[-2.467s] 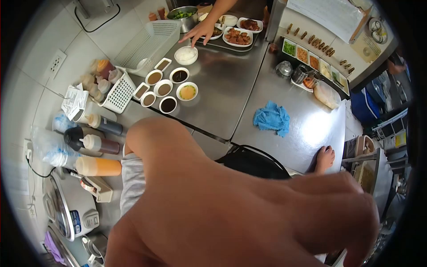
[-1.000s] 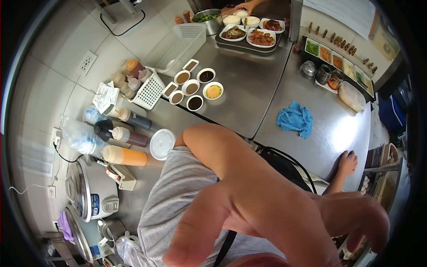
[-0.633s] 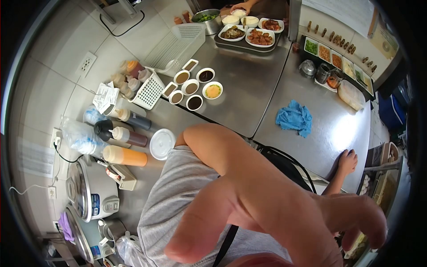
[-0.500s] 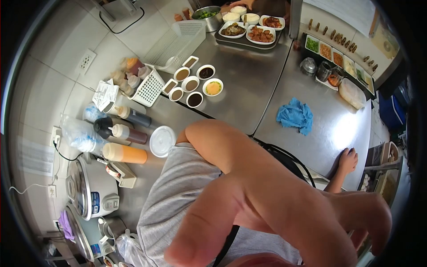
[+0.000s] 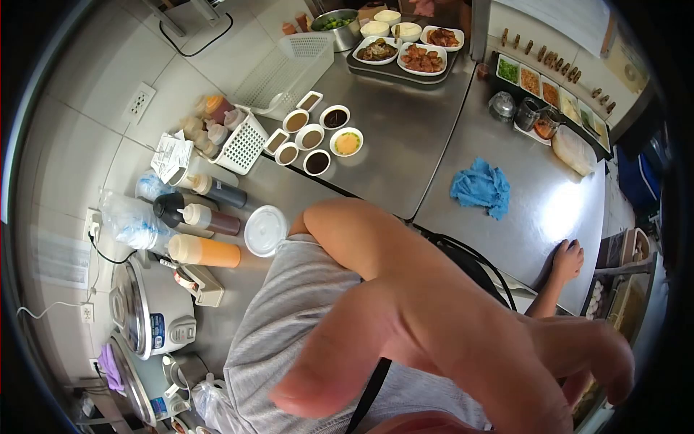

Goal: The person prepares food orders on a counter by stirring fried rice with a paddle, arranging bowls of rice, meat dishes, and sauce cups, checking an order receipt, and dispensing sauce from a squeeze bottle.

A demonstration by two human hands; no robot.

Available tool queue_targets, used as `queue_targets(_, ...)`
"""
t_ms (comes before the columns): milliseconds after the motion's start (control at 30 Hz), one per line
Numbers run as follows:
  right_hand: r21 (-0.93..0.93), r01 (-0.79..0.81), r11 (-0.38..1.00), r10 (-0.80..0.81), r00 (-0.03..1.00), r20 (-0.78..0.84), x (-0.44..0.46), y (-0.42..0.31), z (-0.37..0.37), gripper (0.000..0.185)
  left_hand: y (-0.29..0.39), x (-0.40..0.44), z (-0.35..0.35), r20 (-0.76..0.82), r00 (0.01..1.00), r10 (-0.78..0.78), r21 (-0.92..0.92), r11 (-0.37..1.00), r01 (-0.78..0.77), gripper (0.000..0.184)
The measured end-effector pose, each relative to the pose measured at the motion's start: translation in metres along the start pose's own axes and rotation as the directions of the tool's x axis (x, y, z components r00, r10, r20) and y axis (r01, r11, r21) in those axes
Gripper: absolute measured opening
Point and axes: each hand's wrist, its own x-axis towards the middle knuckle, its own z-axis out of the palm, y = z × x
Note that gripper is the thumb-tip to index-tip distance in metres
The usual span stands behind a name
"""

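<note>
Smooth, glossy metal was displayed by the counter [image 5: 520, 235], in which bright light was reflected, whereas a matt, crumpled texture was shown by the blue cloth [image 5: 481, 188]. Plastic was represented by the perforated white basket [image 5: 242, 146], the orange-filled bottle [image 5: 206, 251] and the translucent round lid [image 5: 265, 231]. Matt fabric was seen in the grey garment [image 5: 282, 311], and smooth, glossy tile on the wall [image 5: 97, 90].

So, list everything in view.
sauce dishes: eight, white, centre
tray: one, dark, far side
food plates: three, white, on tray
bowls: three, white, behind plates
pot: one, silver, left of tray
baskets: two, white, left
squeeze bottles: many, mixed colours, left
round lid: one, translucent, left
cooker: at least one, white, lower left
crumpled cloth: one, blue, right
topping holder: one, black, right
jars: three, clear, right
another person's hand: one, top edge
left hand: one, raised near camera
right hand: one, on silver worktop
</note>
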Motion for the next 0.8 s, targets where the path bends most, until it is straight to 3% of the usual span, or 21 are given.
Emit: queue_targets(800, -0.048, 0.003, 0.999, -0.004, 0.999, -0.036, 0.005, 0.005, 0.014, 0.044, -0.007, 0.000, -0.015, -0.015, 1.000, 0.013, -0.014, 1.000, -0.013, 0.045)
